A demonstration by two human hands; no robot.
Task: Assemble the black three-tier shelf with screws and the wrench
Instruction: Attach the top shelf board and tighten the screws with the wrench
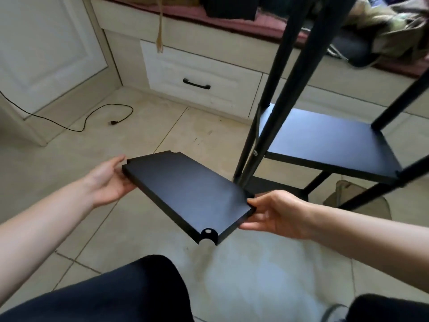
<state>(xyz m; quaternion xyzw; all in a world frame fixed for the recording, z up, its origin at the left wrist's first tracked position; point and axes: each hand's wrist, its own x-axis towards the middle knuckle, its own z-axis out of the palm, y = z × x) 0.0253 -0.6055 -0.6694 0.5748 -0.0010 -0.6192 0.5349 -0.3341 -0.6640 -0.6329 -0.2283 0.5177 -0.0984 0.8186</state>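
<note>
Head view: shelf board (185,191) spans between left hand (109,182) and right hand (274,214).

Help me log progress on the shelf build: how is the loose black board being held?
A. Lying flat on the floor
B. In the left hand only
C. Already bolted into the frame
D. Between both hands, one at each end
D: the left hand and the right hand grip opposite ends of the loose black board, above the floor and beside the frame.
</note>
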